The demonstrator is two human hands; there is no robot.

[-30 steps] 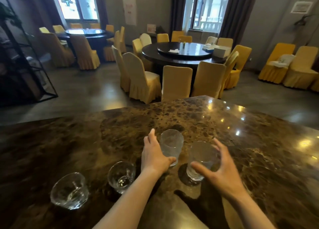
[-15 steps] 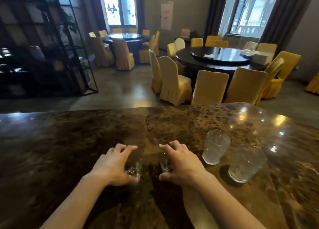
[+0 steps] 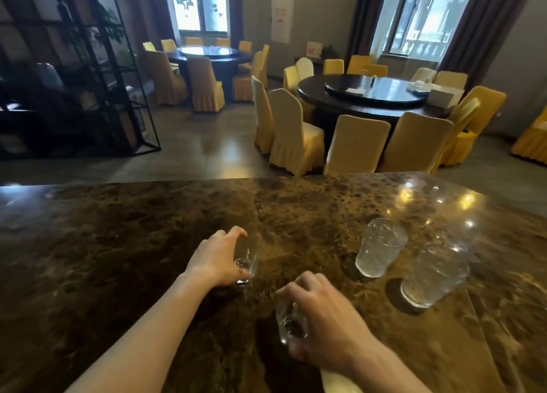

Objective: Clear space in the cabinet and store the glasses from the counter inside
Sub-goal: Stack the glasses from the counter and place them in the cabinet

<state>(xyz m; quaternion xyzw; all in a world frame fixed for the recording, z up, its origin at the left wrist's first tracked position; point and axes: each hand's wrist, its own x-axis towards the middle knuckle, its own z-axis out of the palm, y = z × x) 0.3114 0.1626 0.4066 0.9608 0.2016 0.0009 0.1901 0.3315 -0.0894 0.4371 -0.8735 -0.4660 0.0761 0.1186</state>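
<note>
Gripping one small glass (image 3: 247, 264) in the left hand (image 3: 217, 259) and another small glass (image 3: 288, 323) in the right hand (image 3: 325, 324), lift both straight off the bench (image 3: 118, 244), clear of the tall tumblers (image 3: 380, 247) at right.

Glossy mottled marble counter (image 3: 148, 229); clear textured glass tumblers (image 3: 380, 246).

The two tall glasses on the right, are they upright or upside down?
Upside down, it seems. Both tall glasses rest wide end down on the counter, narrowing upward.
</note>
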